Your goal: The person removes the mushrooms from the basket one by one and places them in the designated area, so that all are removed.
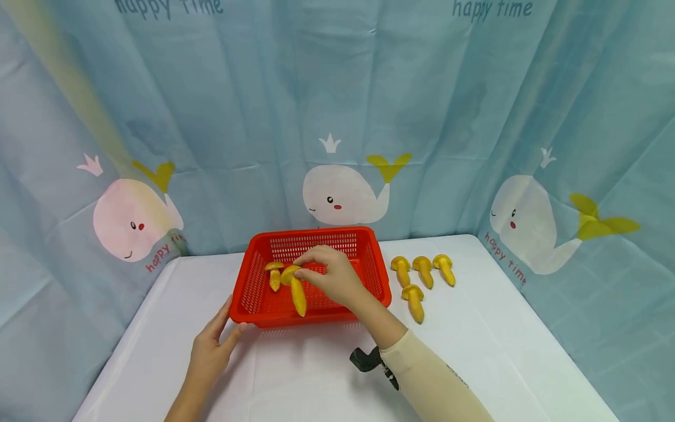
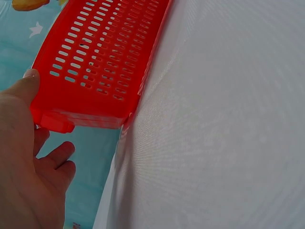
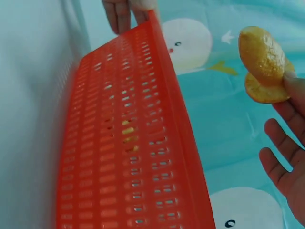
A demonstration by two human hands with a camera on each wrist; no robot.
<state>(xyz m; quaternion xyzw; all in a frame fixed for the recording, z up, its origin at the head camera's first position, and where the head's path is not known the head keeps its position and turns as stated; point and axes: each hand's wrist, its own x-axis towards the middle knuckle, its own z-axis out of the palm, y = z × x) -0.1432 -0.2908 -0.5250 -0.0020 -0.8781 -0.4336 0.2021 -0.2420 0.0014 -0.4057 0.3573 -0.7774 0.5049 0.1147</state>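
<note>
My right hand (image 1: 337, 275) pinches a yellow mushroom (image 1: 298, 296) by its cap between thumb and fingers, over the red plastic basket (image 1: 311, 321). Its stem points down toward the front rim in the head view. In the right wrist view the same mushroom (image 3: 262, 55) shows clear of the basket's rim. A second yellow mushroom (image 1: 275, 280) lies inside, at the basket's left. With the thumb on one side and fingers on the other, my left hand (image 1: 211, 349) holds the basket's front left corner. The left wrist view shows that thumb (image 2: 29, 86) at the rim.
Several more yellow mushrooms (image 1: 423, 271) lie on the white-covered table (image 1: 311, 375) to the right of the basket. A blue curtain (image 1: 253, 193) with whale prints rises behind the table and at both sides. A dark strap-like device (image 1: 366, 358) sits at the right wrist.
</note>
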